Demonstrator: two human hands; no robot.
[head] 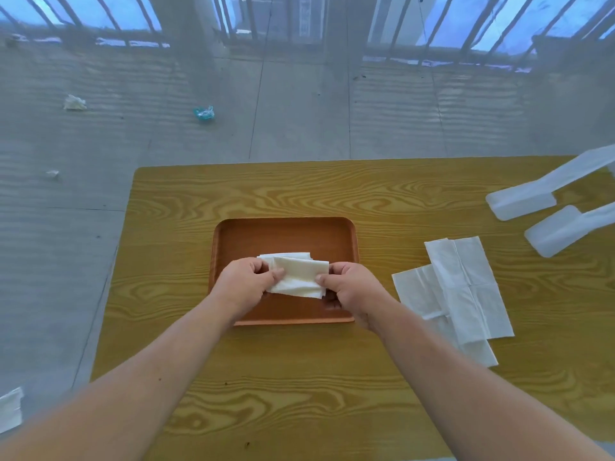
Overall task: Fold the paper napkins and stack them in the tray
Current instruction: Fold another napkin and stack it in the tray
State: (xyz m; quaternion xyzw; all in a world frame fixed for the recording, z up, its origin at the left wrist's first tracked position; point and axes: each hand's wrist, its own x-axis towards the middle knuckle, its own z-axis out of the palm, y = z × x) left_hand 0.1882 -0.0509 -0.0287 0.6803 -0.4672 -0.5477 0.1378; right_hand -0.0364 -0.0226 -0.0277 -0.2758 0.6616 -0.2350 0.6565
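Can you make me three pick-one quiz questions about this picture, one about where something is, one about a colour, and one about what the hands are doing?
1. Where do the flat napkins lie?
A. right of the tray
B. inside the tray
C. on the floor

2. What colour is the tray?
A. blue
B. reddish-brown
C. white

3. What are the hands doing?
A. resting on the table
B. both holding one napkin over the tray
C. lifting the tray

Answers:
1 A: the flat napkins lie spread on the table, right of the tray.
2 B: its rim and floor are reddish-brown.
3 B: the left hand and right hand pinch opposite ends of a folded napkin.
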